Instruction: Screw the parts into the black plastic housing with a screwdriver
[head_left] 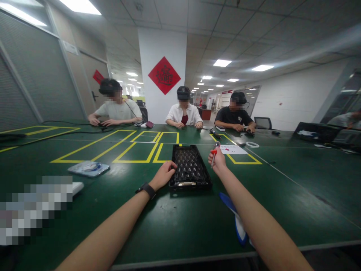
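A black rectangular tray (190, 167) lies before me; its inside has rows of small shiny pieces or slots that I cannot make out. My left hand (164, 174), with a dark band on the wrist, has its fingers closed at the tray's left edge. To the right of the tray, my right hand (217, 161) is raised and closed around a screwdriver (214, 152). Its handle is red and clear, and its metal shaft points down. The right hand is apart from the tray.
A blue and white object (237, 218) lies beside my right forearm. A flat, shiny packet (89, 168) is at the left. Past my right hand are a white sheet (232, 149) and a white ring (252, 144). Several people sit across the green table (135, 222), which bears yellow tape outlines.
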`<action>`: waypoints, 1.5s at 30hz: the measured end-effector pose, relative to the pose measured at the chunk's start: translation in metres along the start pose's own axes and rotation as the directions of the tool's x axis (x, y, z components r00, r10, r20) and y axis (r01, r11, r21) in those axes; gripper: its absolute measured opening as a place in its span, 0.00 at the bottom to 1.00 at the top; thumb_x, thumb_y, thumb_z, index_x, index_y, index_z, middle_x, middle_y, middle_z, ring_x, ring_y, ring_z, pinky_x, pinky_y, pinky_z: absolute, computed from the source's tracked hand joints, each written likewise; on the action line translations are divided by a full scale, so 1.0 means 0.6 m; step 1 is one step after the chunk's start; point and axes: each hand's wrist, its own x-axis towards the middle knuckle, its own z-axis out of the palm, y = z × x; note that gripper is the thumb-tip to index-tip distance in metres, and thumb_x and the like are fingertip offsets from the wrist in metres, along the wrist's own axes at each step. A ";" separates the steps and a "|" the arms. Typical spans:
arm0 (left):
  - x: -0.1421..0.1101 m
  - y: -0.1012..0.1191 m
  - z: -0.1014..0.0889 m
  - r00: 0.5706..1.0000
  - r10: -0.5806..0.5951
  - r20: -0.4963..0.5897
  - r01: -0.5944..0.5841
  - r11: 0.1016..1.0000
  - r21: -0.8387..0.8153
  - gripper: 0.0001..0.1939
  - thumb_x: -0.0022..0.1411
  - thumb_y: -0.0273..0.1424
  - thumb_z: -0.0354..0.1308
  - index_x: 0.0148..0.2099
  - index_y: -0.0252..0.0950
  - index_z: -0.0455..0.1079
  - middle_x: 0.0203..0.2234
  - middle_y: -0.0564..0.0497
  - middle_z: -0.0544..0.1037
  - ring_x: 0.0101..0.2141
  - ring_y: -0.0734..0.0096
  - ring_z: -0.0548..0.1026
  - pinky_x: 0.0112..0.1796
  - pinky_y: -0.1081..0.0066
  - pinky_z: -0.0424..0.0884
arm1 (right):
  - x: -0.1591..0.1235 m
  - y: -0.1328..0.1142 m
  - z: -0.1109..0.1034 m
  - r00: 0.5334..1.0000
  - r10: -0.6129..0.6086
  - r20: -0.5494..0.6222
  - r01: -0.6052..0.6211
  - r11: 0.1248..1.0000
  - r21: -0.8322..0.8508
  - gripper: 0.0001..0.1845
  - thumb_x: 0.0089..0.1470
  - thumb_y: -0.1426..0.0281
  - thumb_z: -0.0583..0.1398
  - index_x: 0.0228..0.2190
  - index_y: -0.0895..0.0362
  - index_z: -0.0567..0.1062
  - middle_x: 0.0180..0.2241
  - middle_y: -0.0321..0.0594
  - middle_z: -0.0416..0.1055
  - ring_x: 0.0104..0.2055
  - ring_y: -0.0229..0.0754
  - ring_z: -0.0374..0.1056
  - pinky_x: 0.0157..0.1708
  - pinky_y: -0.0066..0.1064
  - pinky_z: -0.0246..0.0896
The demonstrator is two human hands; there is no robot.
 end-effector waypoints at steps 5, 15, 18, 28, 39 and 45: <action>-0.006 0.037 -0.009 0.990 0.079 -0.113 -0.085 0.995 -0.048 0.06 0.55 0.28 0.51 0.36 0.36 0.67 0.26 0.54 0.65 0.28 0.73 0.63 0.33 0.72 0.61 | -0.054 0.010 0.073 0.950 0.076 0.302 -0.175 0.932 0.317 0.18 0.55 0.54 0.49 0.31 0.57 0.64 0.17 0.33 0.66 0.10 0.27 0.45 0.10 0.20 0.38; -0.016 0.069 0.003 0.972 0.071 0.224 0.035 0.900 -0.434 0.14 0.50 0.38 0.61 0.31 0.30 0.70 0.20 0.54 0.70 0.23 0.78 0.64 0.26 0.77 0.60 | -0.133 0.058 0.122 0.917 -0.389 0.090 0.384 0.921 0.065 0.17 0.56 0.54 0.48 0.34 0.56 0.64 0.14 0.27 0.58 0.16 0.30 0.54 0.19 0.21 0.52; -0.014 0.065 0.000 0.967 0.067 0.245 0.047 0.901 -0.431 0.14 0.51 0.39 0.60 0.31 0.30 0.72 0.22 0.52 0.73 0.24 0.76 0.67 0.28 0.76 0.62 | -0.138 0.060 0.122 0.921 -0.377 0.098 0.369 0.925 0.088 0.16 0.57 0.56 0.48 0.36 0.55 0.64 0.15 0.27 0.59 0.16 0.30 0.55 0.18 0.21 0.52; -0.009 0.057 0.005 0.971 0.083 0.223 0.028 0.890 -0.455 0.15 0.51 0.39 0.61 0.34 0.31 0.69 0.20 0.55 0.70 0.22 0.79 0.64 0.25 0.78 0.60 | -0.132 0.062 0.123 0.914 -0.374 0.157 0.360 0.927 0.111 0.14 0.56 0.59 0.51 0.40 0.55 0.62 0.16 0.28 0.63 0.15 0.29 0.53 0.15 0.20 0.49; -0.007 0.060 -0.003 0.934 0.098 0.344 0.108 0.839 -0.533 0.15 0.54 0.40 0.57 0.31 0.31 0.71 0.25 0.49 0.75 0.29 0.72 0.71 0.34 0.72 0.66 | -0.139 0.051 0.116 0.885 -0.390 0.255 0.387 0.920 0.063 0.15 0.57 0.59 0.49 0.42 0.54 0.62 0.19 0.27 0.63 0.14 0.28 0.52 0.14 0.19 0.49; -0.004 0.050 0.005 0.963 0.058 0.263 0.076 0.880 -0.470 0.15 0.48 0.39 0.63 0.29 0.31 0.68 0.21 0.55 0.70 0.23 0.78 0.66 0.28 0.76 0.63 | -0.141 0.054 0.118 0.877 -0.417 0.239 0.418 0.907 0.048 0.14 0.57 0.59 0.49 0.41 0.55 0.63 0.19 0.28 0.64 0.15 0.28 0.54 0.16 0.20 0.50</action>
